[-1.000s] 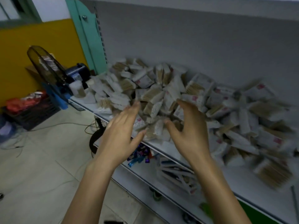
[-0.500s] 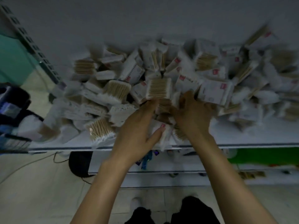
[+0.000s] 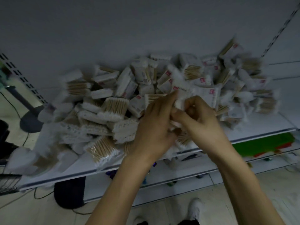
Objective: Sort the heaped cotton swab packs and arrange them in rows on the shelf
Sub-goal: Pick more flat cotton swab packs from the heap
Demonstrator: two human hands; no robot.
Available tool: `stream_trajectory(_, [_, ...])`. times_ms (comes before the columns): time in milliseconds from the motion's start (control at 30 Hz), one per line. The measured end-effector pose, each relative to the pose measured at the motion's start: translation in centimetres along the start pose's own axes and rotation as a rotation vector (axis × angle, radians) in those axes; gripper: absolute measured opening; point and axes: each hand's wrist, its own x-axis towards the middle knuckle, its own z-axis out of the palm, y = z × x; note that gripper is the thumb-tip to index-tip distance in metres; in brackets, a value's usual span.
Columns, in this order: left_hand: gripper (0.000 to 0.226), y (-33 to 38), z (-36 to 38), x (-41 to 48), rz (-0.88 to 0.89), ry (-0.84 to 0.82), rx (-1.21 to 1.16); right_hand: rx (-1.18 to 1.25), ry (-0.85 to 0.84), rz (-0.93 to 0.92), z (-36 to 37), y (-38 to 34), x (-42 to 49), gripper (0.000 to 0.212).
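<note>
A big heap of cotton swab packs (image 3: 112, 108), white with wooden sticks and red labels, covers the white shelf (image 3: 253, 132). My left hand (image 3: 155, 127) and my right hand (image 3: 199, 120) meet at the heap's front middle. The right hand's fingers curl round a white pack (image 3: 179, 103) lifted a little off the heap. The left hand's fingers reach up against the same pack and the packs under it. The picture is blurred, so the left hand's grip is unclear.
The grey back panel (image 3: 146, 30) rises behind the heap. A bare strip of shelf lies at the right. Lower shelves (image 3: 186, 179) with small goods sit below. A fan base (image 3: 30, 122) and cables stand on the floor at left.
The view swung to face the shelf head-on. Both hands went from hovering over the heap into it, and the right hand has closed on a pack and raised it.
</note>
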Motion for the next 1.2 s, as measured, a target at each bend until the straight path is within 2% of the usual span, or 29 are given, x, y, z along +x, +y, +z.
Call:
stream_trajectory(67, [0.080, -0.3, -1.5, -0.3, -0.085, 0.037, -0.094, 0.203, -0.162, 0.030, -0.4, -1.2, 0.2, 0.022])
stream_trajectory(100, [0.076, -0.6, -2.4, -0.6, -0.122, 0.050, -0.108, 0.254, -0.170, 0.060, -0.7, -1.2, 0.6, 0.027])
stream_trajectory(133, [0.068, -1.2, -3.2, -1.0, -0.155, 0.098, -0.093, 0.192, -0.102, 0.066, -0.8, -0.6, 1.1, 0.025])
stream_trajectory(167, [0.057, -1.9, -4.0, -1.5, -0.185, 0.170, -0.089, -0.024, 0.008, 0.021, -0.8, 0.2, 1.8, 0.020])
stream_trajectory(200, [0.046, -2.4, -4.8, -1.9, -0.222, 0.246, -0.127, -0.355, 0.100, -0.069, -0.6, 1.2, 2.5, 0.014])
stream_trajectory(233, [0.039, -2.6, -5.6, -2.2, -0.261, 0.308, -0.196, -0.664, 0.132, -0.162, -0.1, 1.9, 3.2, 0.015])
stream_trajectory(267, [0.040, -2.9, -6.2, -2.5, -0.293, 0.354, -0.256, -0.850, 0.092, -0.225, 0.4, 2.7, 3.8, 0.022])
stream_trajectory(367, [0.055, -3.0, -7.6, -3.3, -0.336, 0.427, -0.370, -1.049, -0.163, -0.231, 2.4, 5.0, 5.7, 0.045])
stream_trajectory(433, [0.066, -2.9, -8.0, -3.9, -0.354, 0.445, -0.427, -1.170, -0.214, -0.228, 3.6, 6.3, 6.7, 0.049])
stream_trajectory(467, [0.067, -2.8, -8.1, -4.1, -0.357, 0.452, -0.457, -1.186, -0.184, -0.248, 4.1, 6.8, 7.0, 0.047])
stream_trajectory(533, [0.057, -2.7, -8.1, -4.6, -0.370, 0.452, -0.495, -1.170, -0.118, -0.282, 4.6, 7.2, 7.3, 0.039])
stream_trajectory(633, [0.023, -2.1, -8.0, -4.8, -0.377, 0.453, -0.599, -1.084, 0.015, -0.388, 4.4, 6.2, 6.8, 0.030])
stream_trajectory(733, [0.016, -1.5, -8.2, -4.5, -0.375, 0.473, -0.716, -0.560, 0.238, -0.373, 3.8, 3.7, 5.0, 0.019])
stream_trajectory(767, [0.013, -1.3, -8.3, -4.2, -0.389, 0.491, -0.751, -0.346, 0.271, -0.338, 3.6, 2.7, 4.4, 0.009])
stream_trajectory(800, [0.012, -1.2, -8.3, -4.1, -0.409, 0.505, -0.789, -0.147, 0.293, -0.294, 3.3, 1.7, 3.9, 0.010])
stream_trajectory(867, [0.019, -0.9, -8.2, -3.7, -0.454, 0.518, -0.861, 0.166, 0.298, -0.123, 2.9, 0.4, 2.9, 0.023])
stream_trajectory(933, [0.023, -0.9, -7.8, -3.4, -0.433, 0.522, -0.845, 0.329, 0.269, 0.073, 2.4, -0.1, 2.3, 0.020])
stream_trajectory(1000, [0.030, -1.2, -7.7, -3.3, -0.371, 0.512, -0.769, 0.294, 0.237, 0.143, 2.1, 0.4, 1.7, 0.006])
stream_trajectory(1033, [0.032, -1.2, -7.8, -3.4, -0.336, 0.480, -0.728, 0.158, 0.234, 0.107, 1.8, 0.9, 1.4, 0.005])
stream_trajectory(1133, [0.015, -1.3, -7.7, -3.9, -0.228, 0.182, -0.543, -0.330, 0.184, -0.150, 0.8, 1.9, 0.8, 0.011])
stream_trajectory(1167, [0.009, -1.0, -7.6, -4.0, -0.212, 0.061, -0.462, -0.354, 0.141, -0.195, 0.6, 1.9, 0.7, 0.007])
stream_trajectory(1200, [0.024, -0.9, -7.3, -4.1, -0.180, -0.041, -0.351, -0.316, 0.079, -0.220, 0.6, 1.7, 0.5, 0.005])
